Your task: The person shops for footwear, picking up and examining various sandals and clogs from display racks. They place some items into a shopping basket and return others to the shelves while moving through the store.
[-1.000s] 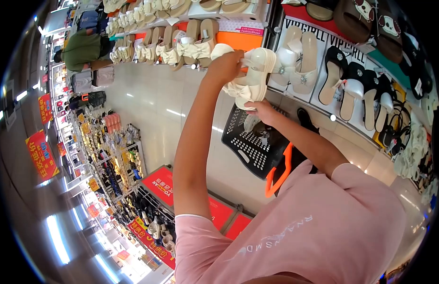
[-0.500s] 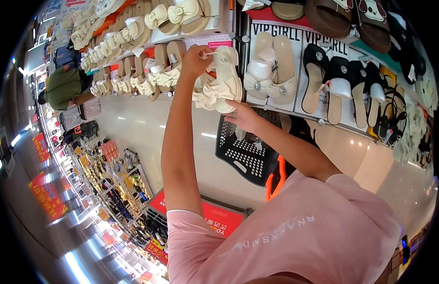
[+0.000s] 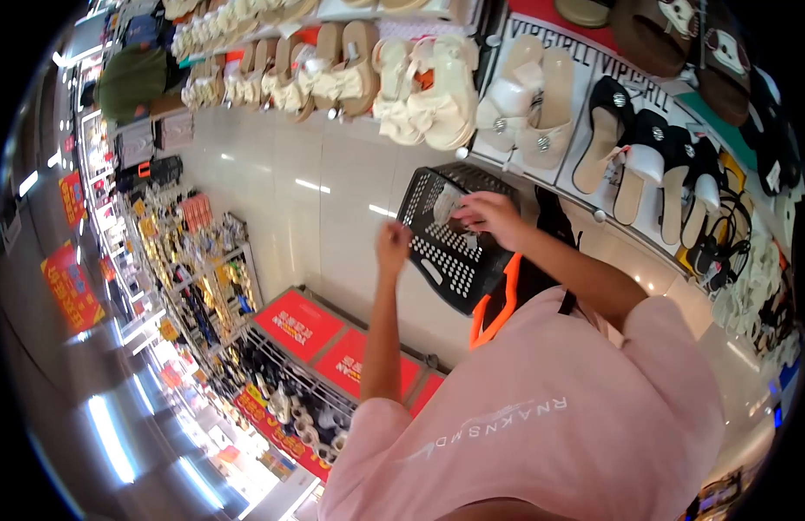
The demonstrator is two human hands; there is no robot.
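My left hand (image 3: 392,248) hangs in front of the black basket's left side, its fingers curled and blurred by motion. Over the basket (image 3: 485,276) is my right hand (image 3: 495,220), fingers loosely bent and apart, with nothing seen in it. A clear plastic-like item (image 3: 448,204) lies in the basket beside my right fingertips. The cream bow sandals (image 3: 443,95) rest on the shelf's front edge, away from both hands. To their right are cream slides with round jewels (image 3: 546,139).
Black jewelled slides (image 3: 604,130) and brown slides (image 3: 654,35) fill the right shelf. An orange handle (image 3: 498,304) sticks out by the basket. Red signs (image 3: 298,324) top a rack at lower left. A person in green (image 3: 131,82) is at upper left.
The cream sandal has left my hands and sits on the shelf. Both hands have moved down towards the basket, and the view has shifted.
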